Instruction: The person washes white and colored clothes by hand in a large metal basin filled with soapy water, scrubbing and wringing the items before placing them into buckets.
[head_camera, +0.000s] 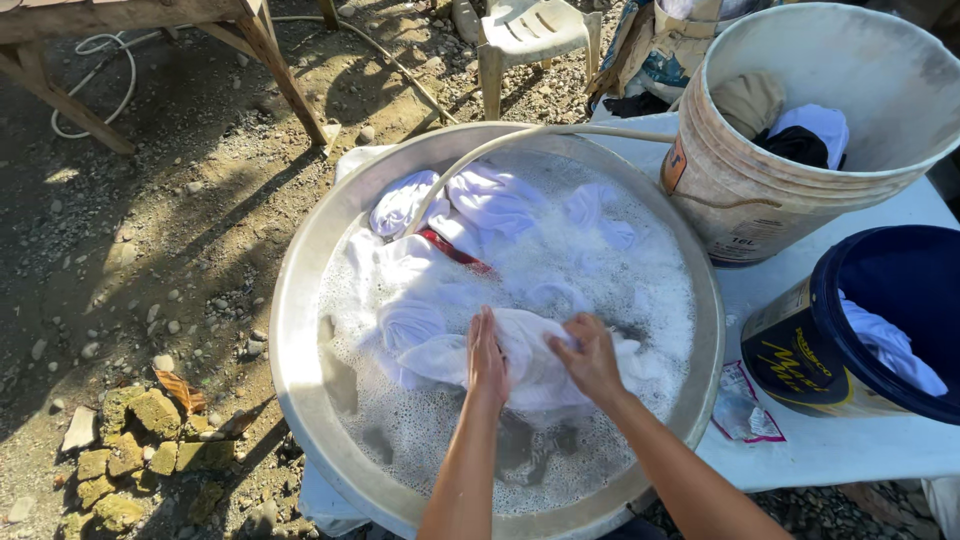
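Note:
A wide metal basin (300, 330) holds soapy water and several white clothes. My left hand (486, 357) and my right hand (590, 357) both grip one white garment (535, 365) near the front of the basin, bunched between them above the suds. More white clothes (470, 205) float at the far side, one with a red trim (455, 251). A pale hose (500, 145) curves over the basin's far rim into the water.
A cream bucket (790, 190) with dark and white clothes stands at the right on a white table (850, 440). A dark blue bucket (870, 330) with white cloth sits nearer. A plastic sachet (742, 405) lies beside the basin. A plastic chair (530, 35) and wooden bench legs (290, 80) stand on gravel.

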